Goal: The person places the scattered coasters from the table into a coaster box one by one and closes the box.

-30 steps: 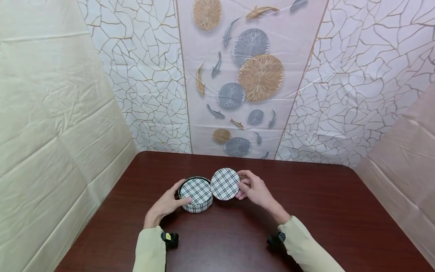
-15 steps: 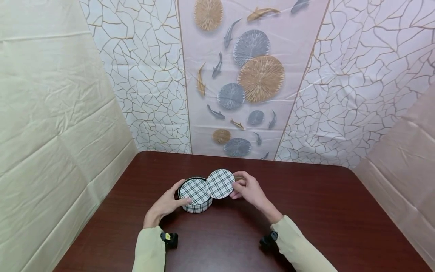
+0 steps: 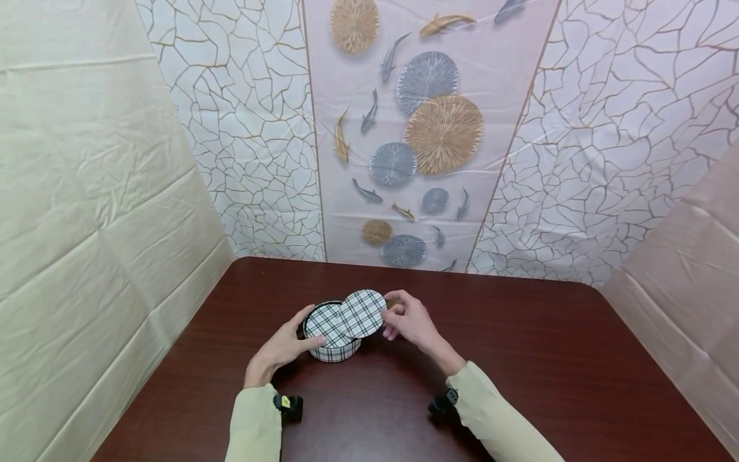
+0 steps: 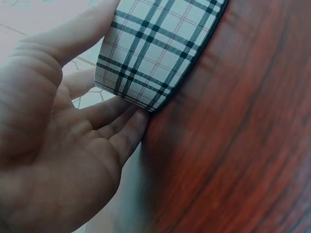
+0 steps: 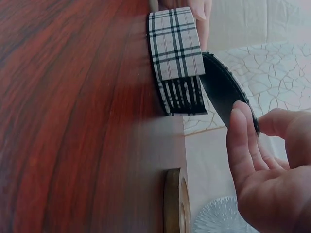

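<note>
A round plaid coaster holder (image 3: 335, 354) stands on the table, white with black lines and a dark rim. In the right wrist view, several coaster edges show stacked in its side opening (image 5: 182, 94). My left hand (image 3: 283, 346) grips the holder from the left, thumb at the front and fingers behind, as the left wrist view (image 4: 73, 126) also shows. My right hand (image 3: 411, 321) pinches a loose plaid coaster (image 3: 362, 314) by its right edge. That coaster is tilted and overlaps the holder's top right part; its black underside (image 5: 218, 87) faces the right wrist camera.
A low, round brown object with a ring-like top (image 5: 175, 201) sits on the table beyond the right hand, mostly hidden in the head view. The dark red wooden table (image 3: 548, 359) meets a patterned backdrop (image 3: 271, 160) at the back, with cream cloth (image 3: 86, 224) at the left.
My right hand has moved left with the pinched coaster, from beside the holder to over its right part. My left hand and the holder have stayed in place.
</note>
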Action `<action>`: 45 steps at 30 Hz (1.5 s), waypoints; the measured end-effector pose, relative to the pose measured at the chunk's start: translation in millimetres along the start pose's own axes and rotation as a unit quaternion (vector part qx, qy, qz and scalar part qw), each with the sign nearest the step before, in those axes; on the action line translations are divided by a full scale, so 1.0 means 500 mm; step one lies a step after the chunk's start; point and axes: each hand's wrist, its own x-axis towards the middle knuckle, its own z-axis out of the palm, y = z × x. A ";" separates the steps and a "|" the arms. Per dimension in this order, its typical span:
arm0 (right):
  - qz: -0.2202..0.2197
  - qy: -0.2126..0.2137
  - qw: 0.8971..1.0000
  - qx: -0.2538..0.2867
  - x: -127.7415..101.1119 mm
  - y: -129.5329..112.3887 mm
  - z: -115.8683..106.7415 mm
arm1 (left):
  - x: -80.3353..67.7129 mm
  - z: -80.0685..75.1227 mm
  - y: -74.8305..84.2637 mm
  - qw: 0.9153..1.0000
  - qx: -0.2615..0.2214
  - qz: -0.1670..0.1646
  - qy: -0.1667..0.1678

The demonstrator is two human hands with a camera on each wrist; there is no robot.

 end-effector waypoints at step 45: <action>-0.002 -0.023 0.993 -0.117 0.025 -0.001 0.104 | -0.004 0.002 0.004 1.000 -0.011 -0.007 0.003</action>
